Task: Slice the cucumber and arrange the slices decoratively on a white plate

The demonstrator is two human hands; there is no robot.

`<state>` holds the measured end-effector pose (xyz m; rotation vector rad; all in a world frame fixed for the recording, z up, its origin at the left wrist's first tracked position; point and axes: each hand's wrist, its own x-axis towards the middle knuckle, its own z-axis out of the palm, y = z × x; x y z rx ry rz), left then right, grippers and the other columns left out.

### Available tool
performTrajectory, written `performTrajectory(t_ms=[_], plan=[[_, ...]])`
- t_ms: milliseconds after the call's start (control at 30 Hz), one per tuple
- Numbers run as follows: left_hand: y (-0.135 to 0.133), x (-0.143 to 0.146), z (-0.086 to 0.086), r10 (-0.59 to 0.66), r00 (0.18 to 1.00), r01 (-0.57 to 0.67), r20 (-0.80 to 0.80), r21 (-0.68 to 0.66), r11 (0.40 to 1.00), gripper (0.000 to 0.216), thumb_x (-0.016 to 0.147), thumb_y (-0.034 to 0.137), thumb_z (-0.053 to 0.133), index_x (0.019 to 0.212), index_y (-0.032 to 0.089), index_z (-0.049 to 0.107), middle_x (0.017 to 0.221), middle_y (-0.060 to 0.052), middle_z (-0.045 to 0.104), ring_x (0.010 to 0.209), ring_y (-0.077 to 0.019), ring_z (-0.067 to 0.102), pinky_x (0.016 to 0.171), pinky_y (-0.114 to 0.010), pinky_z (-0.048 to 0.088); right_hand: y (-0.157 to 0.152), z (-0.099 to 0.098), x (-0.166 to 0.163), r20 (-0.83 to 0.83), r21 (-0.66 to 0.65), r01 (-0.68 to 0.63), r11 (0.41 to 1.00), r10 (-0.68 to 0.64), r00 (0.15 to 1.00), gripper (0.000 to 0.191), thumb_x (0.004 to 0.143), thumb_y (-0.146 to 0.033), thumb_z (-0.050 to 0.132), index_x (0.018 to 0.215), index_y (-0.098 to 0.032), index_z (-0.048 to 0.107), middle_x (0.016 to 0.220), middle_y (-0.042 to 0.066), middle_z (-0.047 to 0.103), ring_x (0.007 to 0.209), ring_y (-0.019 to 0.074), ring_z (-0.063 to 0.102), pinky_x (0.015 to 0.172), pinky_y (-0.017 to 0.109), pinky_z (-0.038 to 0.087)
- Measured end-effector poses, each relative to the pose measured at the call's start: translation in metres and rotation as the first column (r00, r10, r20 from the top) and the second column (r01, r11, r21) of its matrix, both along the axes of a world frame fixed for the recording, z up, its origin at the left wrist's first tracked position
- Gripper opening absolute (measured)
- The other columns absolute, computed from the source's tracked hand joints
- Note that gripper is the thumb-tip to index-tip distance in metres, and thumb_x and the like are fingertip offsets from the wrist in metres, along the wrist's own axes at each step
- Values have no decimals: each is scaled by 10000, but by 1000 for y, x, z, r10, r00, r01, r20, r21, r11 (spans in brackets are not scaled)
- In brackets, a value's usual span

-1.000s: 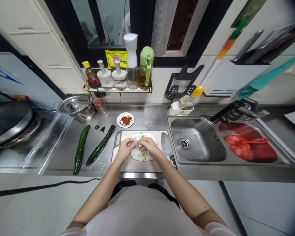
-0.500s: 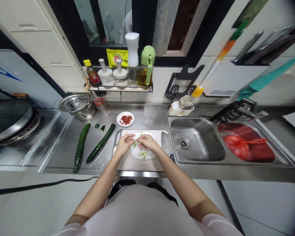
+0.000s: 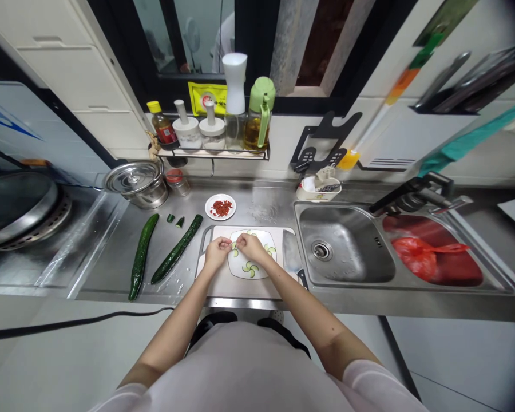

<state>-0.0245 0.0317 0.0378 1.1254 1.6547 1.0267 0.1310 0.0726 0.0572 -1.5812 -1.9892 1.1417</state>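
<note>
A white plate lies on a white cutting board on the steel counter and carries several thin green cucumber slices set in small pinwheel shapes. My left hand and my right hand meet over the plate's left side. The fingertips of both are pinched together on a small cucumber slice. Two whole cucumbers lie to the left of the board, with two cut end pieces behind them.
A cleaver rests on the board's right edge by the sink. A small dish of red chopped chilli, a lidded steel pot and a shelf of bottles stand behind. A red bag lies in the right basin.
Both hands have shifted slightly up and left over the plate, still pinched together on a slice. More of the pinwheel slices now show on the plate's right side.
</note>
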Motion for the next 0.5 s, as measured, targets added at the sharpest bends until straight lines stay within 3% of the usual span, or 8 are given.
performTrajectory(t_ms=[300, 500], plan=[[-6, 2, -4, -38, 969, 24, -243, -61, 998, 110, 695, 217, 668, 801, 206, 695, 722, -6, 681, 654, -142, 581, 634, -233, 378, -3, -12, -3, 145, 55, -43, 998, 34, 989, 45, 823, -156, 605, 827, -195, 627, 735, 14, 632, 680, 139, 531, 635, 227, 318], [-4, 4, 0, -92, 922, 27, -376, -172, 985, 129, 750, 242, 640, 865, 226, 697, 810, -2, 715, 732, -148, 608, 655, -226, 375, -3, -13, -4, 253, 57, -95, 994, 77, 964, 69, 864, -163, 572, 889, -188, 632, 862, 38, 682, 775, 145, 575, 682, 225, 333]])
